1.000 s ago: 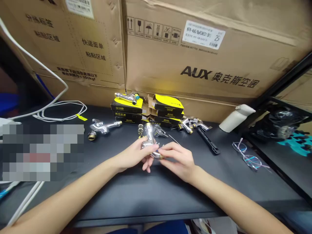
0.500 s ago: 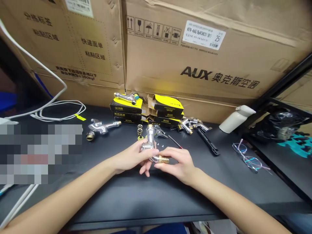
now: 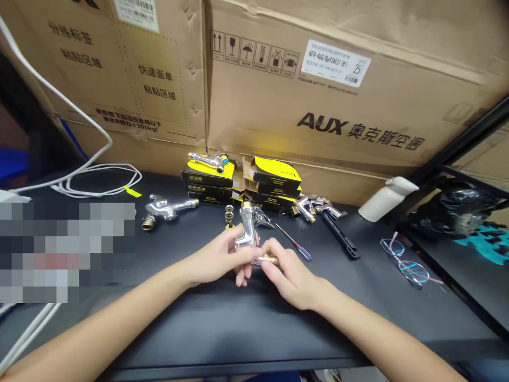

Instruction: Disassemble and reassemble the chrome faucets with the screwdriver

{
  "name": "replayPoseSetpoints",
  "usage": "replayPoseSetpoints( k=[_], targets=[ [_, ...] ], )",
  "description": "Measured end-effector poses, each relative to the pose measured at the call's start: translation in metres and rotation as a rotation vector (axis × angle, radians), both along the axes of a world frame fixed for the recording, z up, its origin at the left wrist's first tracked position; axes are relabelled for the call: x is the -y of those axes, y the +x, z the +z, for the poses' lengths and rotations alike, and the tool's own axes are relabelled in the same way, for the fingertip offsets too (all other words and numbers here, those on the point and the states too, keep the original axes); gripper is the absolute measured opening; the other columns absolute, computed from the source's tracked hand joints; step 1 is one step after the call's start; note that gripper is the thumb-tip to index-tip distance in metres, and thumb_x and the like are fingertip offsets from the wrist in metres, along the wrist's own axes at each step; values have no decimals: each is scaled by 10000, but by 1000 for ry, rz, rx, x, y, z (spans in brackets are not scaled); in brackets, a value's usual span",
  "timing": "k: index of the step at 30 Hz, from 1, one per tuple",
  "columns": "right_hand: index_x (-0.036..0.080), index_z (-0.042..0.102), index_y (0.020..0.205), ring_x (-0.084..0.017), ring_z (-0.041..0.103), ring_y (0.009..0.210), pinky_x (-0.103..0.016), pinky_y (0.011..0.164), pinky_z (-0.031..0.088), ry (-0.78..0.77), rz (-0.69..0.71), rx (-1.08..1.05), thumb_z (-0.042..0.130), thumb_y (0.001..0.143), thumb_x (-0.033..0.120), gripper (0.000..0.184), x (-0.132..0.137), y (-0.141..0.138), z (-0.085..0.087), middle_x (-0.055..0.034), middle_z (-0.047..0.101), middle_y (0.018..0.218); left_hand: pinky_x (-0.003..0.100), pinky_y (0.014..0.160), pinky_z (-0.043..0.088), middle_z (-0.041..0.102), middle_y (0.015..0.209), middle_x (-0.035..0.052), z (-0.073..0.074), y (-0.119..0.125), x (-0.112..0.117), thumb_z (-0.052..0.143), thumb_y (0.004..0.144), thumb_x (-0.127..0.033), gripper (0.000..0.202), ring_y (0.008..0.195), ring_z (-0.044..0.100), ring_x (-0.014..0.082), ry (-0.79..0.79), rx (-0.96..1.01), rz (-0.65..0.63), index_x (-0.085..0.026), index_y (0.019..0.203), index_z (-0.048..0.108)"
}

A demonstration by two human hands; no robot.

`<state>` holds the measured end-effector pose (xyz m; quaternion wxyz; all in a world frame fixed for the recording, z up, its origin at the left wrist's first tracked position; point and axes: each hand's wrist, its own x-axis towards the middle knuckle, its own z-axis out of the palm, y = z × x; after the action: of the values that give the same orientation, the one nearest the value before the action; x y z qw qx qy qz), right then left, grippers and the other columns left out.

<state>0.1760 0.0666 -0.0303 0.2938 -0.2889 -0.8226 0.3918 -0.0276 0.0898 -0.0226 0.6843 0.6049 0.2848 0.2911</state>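
Chrome tap [image 3: 247,233], polished curved body, held just above matte black tabletop [image 3: 238,329]. Left hand [image 3: 218,257]: fingers clamped round body. Right hand [image 3: 288,278]: fingers clamped on brass end [image 3: 271,260]. Just beyond: brass rings [image 3: 229,215], thin screwdriver [image 3: 292,241]. Behind: stacked yellow-and-black boxes [image 3: 274,183]

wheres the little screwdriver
In the head view, the screwdriver lies on the black desk just beyond the right hand, its tip near the chrome tap handle.
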Motion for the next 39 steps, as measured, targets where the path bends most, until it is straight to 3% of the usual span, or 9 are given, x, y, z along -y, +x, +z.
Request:
replayPoseSetpoints(
  k=[4,8,15,18,21,24,28,32,39],
  targets=[
    [206,497,1028,-165,680,909,-305,831,488,-70,-8,-10,376,1030,361,196,1,-1,3,-61,735,1011,173,464,490,630,580,-49,2,1,0,643,890,-379,280,452,595,82,-19,36,-9,-184,947,449],
    [192,587,864,-115,581,643,-266,692,471,-183,-47,-39,251,1052,408,441,2,-5,1,-29,713,836,177,467,489,633,594,-43,3,1,2,653,885,-356,273,465,605,89,-20,27,-46,-182,959,456],
    [208,441,1058,-143,644,853,-307,813,496,-124,19,-132,409,1021,396,195,4,-4,2,-53,695,960,192,471,486,632,597,-40,5,1,2,641,888,-382,289,456,598,94,-26,43,17,-184,978,450],
    [191,528,971,-98,541,571,-234,583,467,-227,-66,-91,398,1013,459,301,3,-2,-2,17,595,695,202,491,494,637,611,-36,5,1,3,642,884,-395,304,472,604,95,-33,46,0,-183,983,448],
    [174,584,846,-71,328,387,-206,390,323,-401,-147,-94,331,1005,541,473,3,-4,-8,72,390,502,203,504,492,635,613,-36,5,1,3,648,881,-397,310,479,601,91,-26,26,1,-181,980,449],
    [185,567,1008,-82,446,458,-209,446,393,-287,-128,-115,396,997,509,366,5,-7,-9,30,565,637,210,500,495,635,613,-33,5,1,2,639,887,-416,310,482,603,96,-27,40,19,-179,976,459],
    [231,429,1253,-148,665,808,-281,701,540,-36,-109,-155,497,982,320,294,7,-8,-4,-51,695,987,222,506,506,641,610,-24,7,1,2,615,896,-454,317,493,612,108,-41,84,64,-176,968,481],
    [227,536,1138,-148,692,842,-292,774,556,101,-126,-177,475,978,199,174,7,-6,-2,-34,715,938,234,528,516,634,595,-30,10,0,4,612,901,-445,305,483,594,102,-63,89,41,-180,952,469],
    [240,497,1269,-152,716,808,-282,709,602,159,-167,-243,562,942,210,335,8,-6,-7,-53,721,1002,227,521,499,628,602,-30,9,1,4,631,886,-446,315,487,583,99,-73,101,50,-177,960,484]
  ],
)
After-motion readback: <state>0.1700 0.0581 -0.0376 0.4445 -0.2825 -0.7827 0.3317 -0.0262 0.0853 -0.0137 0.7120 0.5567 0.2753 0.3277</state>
